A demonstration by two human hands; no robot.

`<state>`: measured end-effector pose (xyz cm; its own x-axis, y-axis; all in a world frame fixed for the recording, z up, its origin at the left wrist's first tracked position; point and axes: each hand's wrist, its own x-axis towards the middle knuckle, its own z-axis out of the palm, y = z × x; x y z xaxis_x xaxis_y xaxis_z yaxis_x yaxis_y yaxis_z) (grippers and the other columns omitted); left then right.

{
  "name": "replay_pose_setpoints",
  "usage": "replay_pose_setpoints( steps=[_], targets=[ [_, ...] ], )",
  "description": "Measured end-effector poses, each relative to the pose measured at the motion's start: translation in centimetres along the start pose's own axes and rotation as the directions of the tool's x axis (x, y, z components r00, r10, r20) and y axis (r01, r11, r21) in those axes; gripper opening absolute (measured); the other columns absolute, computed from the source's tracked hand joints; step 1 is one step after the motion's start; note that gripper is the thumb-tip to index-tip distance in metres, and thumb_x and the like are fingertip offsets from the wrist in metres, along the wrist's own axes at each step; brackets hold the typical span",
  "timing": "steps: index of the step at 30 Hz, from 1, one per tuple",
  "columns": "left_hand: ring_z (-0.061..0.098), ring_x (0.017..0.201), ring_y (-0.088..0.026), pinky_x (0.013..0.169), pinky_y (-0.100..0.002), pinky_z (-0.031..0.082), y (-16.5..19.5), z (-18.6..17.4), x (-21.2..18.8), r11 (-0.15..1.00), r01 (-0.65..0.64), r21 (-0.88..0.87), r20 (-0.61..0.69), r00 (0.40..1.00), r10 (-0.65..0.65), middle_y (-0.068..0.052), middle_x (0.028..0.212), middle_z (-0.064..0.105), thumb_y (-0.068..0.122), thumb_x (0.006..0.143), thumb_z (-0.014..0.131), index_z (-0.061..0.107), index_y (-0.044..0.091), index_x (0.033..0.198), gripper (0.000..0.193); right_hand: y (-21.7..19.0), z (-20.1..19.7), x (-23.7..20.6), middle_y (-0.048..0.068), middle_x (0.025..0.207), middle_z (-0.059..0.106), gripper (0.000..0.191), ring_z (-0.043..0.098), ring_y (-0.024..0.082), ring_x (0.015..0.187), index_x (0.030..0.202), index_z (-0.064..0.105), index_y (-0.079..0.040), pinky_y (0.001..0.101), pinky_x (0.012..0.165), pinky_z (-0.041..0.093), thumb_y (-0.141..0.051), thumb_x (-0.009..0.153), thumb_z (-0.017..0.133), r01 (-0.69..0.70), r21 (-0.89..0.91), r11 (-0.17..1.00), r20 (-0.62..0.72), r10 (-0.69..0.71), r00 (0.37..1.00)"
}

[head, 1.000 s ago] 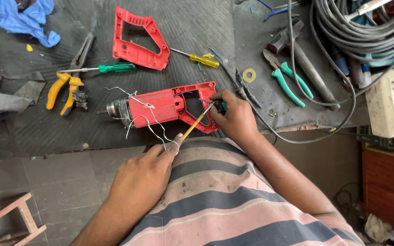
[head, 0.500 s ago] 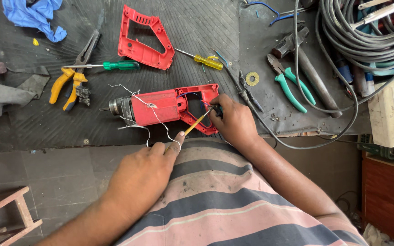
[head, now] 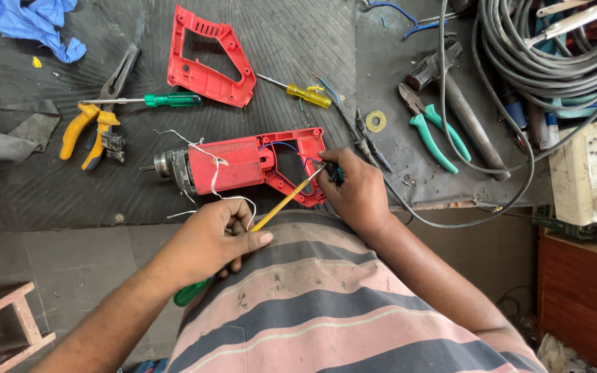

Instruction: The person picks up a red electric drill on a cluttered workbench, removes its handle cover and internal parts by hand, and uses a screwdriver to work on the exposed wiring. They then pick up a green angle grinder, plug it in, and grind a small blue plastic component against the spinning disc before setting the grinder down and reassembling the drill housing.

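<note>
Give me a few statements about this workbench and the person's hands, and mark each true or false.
1. The left hand grips a screwdriver with a yellow shaft. True.
2. The red drill body is closed up with its cover on. False: the red cover lies apart, farther up the mat.
3. The right hand rests at the drill's handle end. True.
4. The teal-handled pliers are in the right hand. False: they lie on the mat, untouched.

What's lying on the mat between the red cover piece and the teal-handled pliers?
In the head view, a yellow-handled screwdriver lies between the red cover and teal pliers, with a small yellow ring beside it.
</note>
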<state>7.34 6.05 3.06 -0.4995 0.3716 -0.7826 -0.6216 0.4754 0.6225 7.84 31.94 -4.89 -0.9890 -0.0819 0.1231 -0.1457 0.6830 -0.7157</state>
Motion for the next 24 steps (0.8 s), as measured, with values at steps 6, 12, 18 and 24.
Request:
replay_pose_setpoints(
  steps=[6, 12, 18, 24],
  targets=[
    [0.057, 0.048, -0.011, 0.049, -0.029, 0.049, -0.5, -0.2, 0.1, 0.999, -0.043, 0.014, -0.039, 0.998, 0.043, -0.003, 0.056, 0.062, 0.031, 0.096, 0.063, 0.067, 0.006, 0.078, 0.031, -0.2, 0.2, 0.3, 0.014, 0.095, 0.074, 0.023, 0.074, 0.03, 0.084, 0.109, 0.067, -0.005, 0.0394, 0.072, 0.058, -0.01, 0.088, 0.075, 0.001, -0.014, 1.0, 0.002, -0.001, 1.0],
    [0.063, 0.054, -0.018, 0.054, -0.036, 0.051, 0.5, 0.0, -0.5, 0.926, -0.149, 0.348, -0.231, 0.943, 0.239, -0.006, 0.06, 0.066, 0.034, 0.085, 0.073, 0.066, 0.004, 0.083, 0.031, -0.6, 0.4, 0.7, 0.014, 0.092, 0.072, 0.021, 0.072, 0.032, 0.08, 0.107, 0.067, -0.005, 0.0407, 0.069, 0.057, -0.009, 0.088, 0.075, 0.073, -0.055, 0.996, 0.011, -0.072, 0.997],
    [0.069, 0.062, -0.027, 0.061, -0.041, 0.051, 1.0, 0.2, -0.5, 0.876, -0.091, 0.473, -0.265, 0.934, 0.24, -0.01, 0.065, 0.069, 0.034, 0.094, 0.066, 0.071, 0.009, 0.086, 0.026, -0.9, 0.2, 1.0, 0.013, 0.089, 0.07, 0.018, 0.07, 0.032, 0.076, 0.104, 0.067, -0.006, 0.0418, 0.066, 0.056, -0.009, 0.087, 0.074, 0.113, -0.103, 0.988, 0.011, -0.112, 0.994],
    [0.072, 0.069, -0.028, 0.064, -0.041, 0.055, 1.0, 0.2, 0.1, 0.885, -0.164, 0.436, -0.286, 0.907, 0.309, -0.009, 0.074, 0.071, 0.038, 0.084, 0.074, 0.064, 0.006, 0.093, 0.035, -0.9, 0.2, 1.3, 0.013, 0.088, 0.069, 0.017, 0.07, 0.031, 0.074, 0.103, 0.067, -0.006, 0.0413, 0.065, 0.056, -0.008, 0.088, 0.073, 0.108, -0.092, 0.99, 0.001, -0.109, 0.994]
  ],
)
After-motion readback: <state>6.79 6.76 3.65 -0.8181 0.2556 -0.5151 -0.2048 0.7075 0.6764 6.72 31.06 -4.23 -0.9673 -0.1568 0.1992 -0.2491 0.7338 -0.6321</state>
